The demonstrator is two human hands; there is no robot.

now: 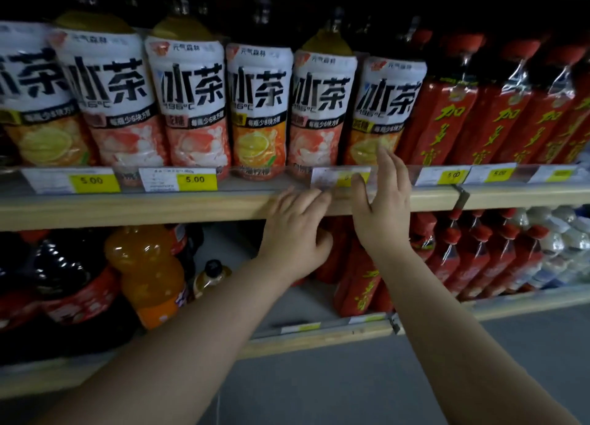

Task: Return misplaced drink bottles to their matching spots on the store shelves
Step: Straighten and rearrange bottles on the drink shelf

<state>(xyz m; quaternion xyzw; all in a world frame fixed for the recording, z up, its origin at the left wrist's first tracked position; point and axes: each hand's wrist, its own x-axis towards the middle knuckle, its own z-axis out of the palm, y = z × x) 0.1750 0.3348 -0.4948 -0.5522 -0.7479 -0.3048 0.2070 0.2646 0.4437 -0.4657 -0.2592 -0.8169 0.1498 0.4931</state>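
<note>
My right hand (pixel 384 198) spread, empty, fingertips near lemon tea bottle (pixel 381 112) on upper shelf (pixel 127 207). Left hand (pixel 295 230) loosely curled, seemingly empty; view dim. Bottle full, heavy, sleeve slick: grip mid-body, firm.

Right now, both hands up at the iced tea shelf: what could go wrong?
1. The right hand is open at the rightmost iced tea bottle, which leans toward the red bottles; a nudge could tip it.
2. Orange and pink iced tea labels alternate, so a mismatch is easy in the dim, blurred view.
3. The left hand could scrape the price tag strip.
</note>
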